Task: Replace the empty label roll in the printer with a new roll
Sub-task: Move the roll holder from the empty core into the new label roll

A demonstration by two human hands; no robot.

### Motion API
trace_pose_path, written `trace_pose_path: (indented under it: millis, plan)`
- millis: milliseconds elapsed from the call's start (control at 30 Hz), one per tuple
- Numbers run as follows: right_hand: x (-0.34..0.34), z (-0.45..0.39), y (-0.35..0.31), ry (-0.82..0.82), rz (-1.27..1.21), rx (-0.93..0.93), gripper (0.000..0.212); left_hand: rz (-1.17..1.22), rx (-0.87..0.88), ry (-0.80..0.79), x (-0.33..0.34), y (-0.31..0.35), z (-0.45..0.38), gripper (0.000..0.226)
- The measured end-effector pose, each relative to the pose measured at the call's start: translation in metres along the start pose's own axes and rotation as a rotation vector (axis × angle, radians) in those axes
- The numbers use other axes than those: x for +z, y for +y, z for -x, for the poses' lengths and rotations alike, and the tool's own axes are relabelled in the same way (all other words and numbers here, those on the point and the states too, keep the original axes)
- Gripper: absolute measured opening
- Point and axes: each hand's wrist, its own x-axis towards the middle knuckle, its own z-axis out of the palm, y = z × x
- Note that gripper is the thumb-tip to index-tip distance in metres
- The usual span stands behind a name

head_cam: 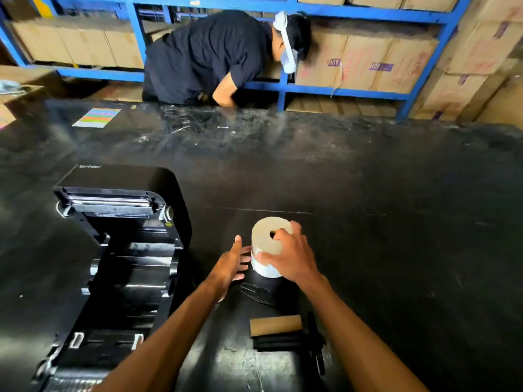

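A new label roll (267,236) stands on end on the black table, white at its side and tan on top with a centre hole. My right hand (291,256) lies over its top and right side, gripping it. My left hand (230,264) is flat and open just left of the roll, fingertips at its base. The black label printer (119,250) sits at the left with its lid swung open and its roll bay showing no roll. An empty brown cardboard core (276,325) lies near me beside a black spindle (285,342).
The black table (368,193) stretches wide to the right and far side. A coloured sheet (96,118) lies at its far left. A person in black (209,55) bends over behind the table at blue shelving (283,86) loaded with cardboard boxes.
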Motion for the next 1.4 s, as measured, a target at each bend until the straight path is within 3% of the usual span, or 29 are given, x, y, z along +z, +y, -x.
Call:
trace_pose_path:
  millis: [100, 200, 433, 600, 767, 900, 1067, 1200, 1333, 1400]
  plan:
    - [-0.027, -0.006, 0.016, -0.007, -0.434, 0.160, 0.049, 0.069, -0.010, 0.091, 0.003, 0.002, 0.003, 0.054]
    - [-0.045, 0.009, 0.029, -0.029, -0.814, 0.312, 0.032, 0.126, -0.031, 0.039, 0.007, 0.011, 0.012, 0.057]
    - [-0.059, 0.053, 0.033, -0.025, -1.196, 0.361, 0.029, 0.232, -0.007, -0.121, 0.029, 0.024, 0.043, 0.066]
    - [-0.060, 0.075, 0.030, 0.020, -1.333, 0.369, 0.030, 0.315, 0.028, -0.072, 0.042, 0.021, 0.059, 0.067]
    - [-0.060, 0.091, 0.030, -0.021, -1.433, 0.439, 0.030, 0.282, 0.050, -0.196, 0.044, 0.023, 0.073, 0.050]
    - [-0.072, 0.096, 0.032, -0.057, -1.175, 0.332, 0.025, 0.368, 0.077, -0.100, 0.049, 0.020, 0.083, 0.046]
    - [-0.094, 0.093, 0.025, 0.238, -0.749, 0.019, 0.044, 0.289, 0.236, 0.029, 0.054, 0.024, 0.098, 0.046]
    - [-0.091, 0.097, 0.010, 0.314, -0.439, -0.131, 0.030, 0.253, 0.313, 0.041, 0.055, 0.020, 0.107, 0.040]
    - [-0.087, 0.106, 0.008, 0.457, -0.341, -0.220, 0.018, 0.231, 0.353, 0.063, 0.053, 0.019, 0.113, 0.034]
    - [-0.087, 0.107, 0.010, 0.446, -0.338, -0.234, 0.010, 0.217, 0.356, 0.071, 0.051, 0.019, 0.115, 0.035]
